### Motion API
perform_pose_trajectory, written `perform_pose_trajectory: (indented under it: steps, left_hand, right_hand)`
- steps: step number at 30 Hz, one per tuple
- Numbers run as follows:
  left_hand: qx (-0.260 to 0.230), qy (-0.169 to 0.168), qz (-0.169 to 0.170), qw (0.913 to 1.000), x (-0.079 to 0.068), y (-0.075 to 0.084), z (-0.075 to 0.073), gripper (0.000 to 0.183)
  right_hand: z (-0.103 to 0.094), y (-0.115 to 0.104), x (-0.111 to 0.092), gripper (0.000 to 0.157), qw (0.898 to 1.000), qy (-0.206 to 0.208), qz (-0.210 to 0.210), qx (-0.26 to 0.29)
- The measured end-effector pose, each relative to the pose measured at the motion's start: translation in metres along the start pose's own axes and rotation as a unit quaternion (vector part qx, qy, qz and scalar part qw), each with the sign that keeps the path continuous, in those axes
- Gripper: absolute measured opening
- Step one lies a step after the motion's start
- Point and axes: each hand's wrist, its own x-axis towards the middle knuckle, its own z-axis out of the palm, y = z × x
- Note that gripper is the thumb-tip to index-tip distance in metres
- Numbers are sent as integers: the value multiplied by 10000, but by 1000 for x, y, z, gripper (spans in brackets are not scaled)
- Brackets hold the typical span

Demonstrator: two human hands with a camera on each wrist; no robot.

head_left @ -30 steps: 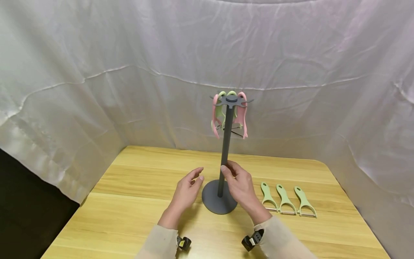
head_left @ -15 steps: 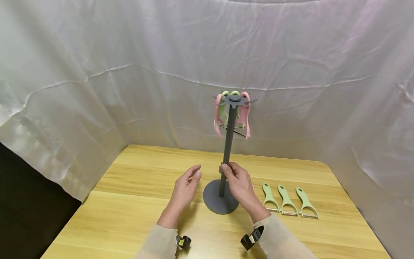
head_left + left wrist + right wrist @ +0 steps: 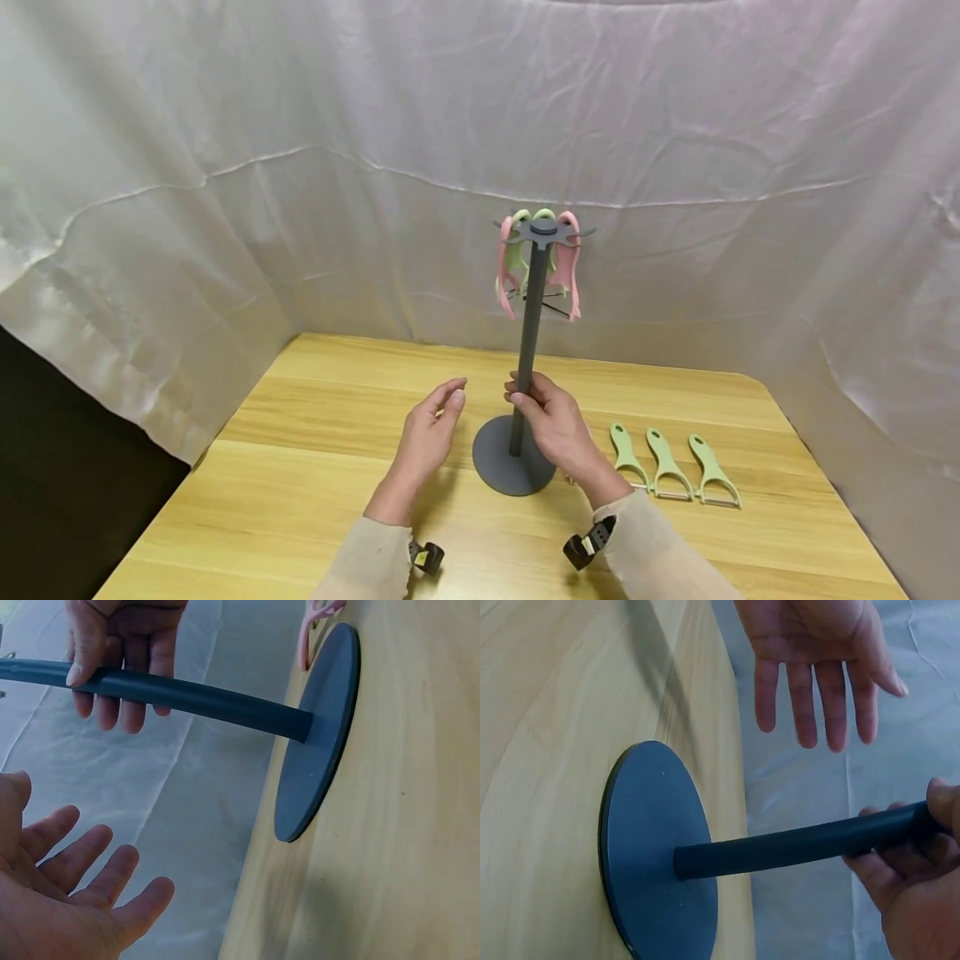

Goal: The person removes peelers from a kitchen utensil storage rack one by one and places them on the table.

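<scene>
A dark grey stand with a round base stands upright on the wooden table. My right hand holds its pole low down, thumb on the near side and fingers behind, as the right wrist view also shows at the pole. Left of the pole, my left hand is held apart from it, fingers relaxed and nothing in them. From the hooked top hang pink peelers and green peelers, partly overlapping. Several hooks toward me carry nothing.
Three green peelers lie in a row on the table to the right of the stand. Something pink lies beyond the base in the left wrist view, mostly hidden. A pale curtain surrounds the table's back and sides.
My left hand has drawn slightly left, away from the pole. The right hand's thumb has slid a little lower on the pole, and its fingertips show further round behind it.
</scene>
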Motion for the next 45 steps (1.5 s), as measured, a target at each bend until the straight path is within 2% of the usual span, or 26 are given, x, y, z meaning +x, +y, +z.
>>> perform_pose_trajectory:
  steps: [7,11,17,26,36,45]
  left_hand:
    - [-159,77,107,9998,2,7,-7,47]
    - [-229,177,143,9995,5,13,-12,46]
    - [-342,261,313,9986,13,36,-24,46]
    - [-334,346,877,9950,28,79,-39,41]
    - [-336,297,1186,9919,43,115,-43,37]
    - [-59,301,1407,9896,52,134,-41,38]
  right_hand:
    - [-4,8,2,35,9953,-551,34,791]
    - [-5,11,3,37,9926,-710,19,986]
    - [-6,11,3,36,9934,-714,-73,892]
    - [-6,13,3,34,9932,-670,-236,927]
    - [-6,12,3,34,9935,-630,-231,924]
    - [-5,12,4,34,9930,-635,-277,955]
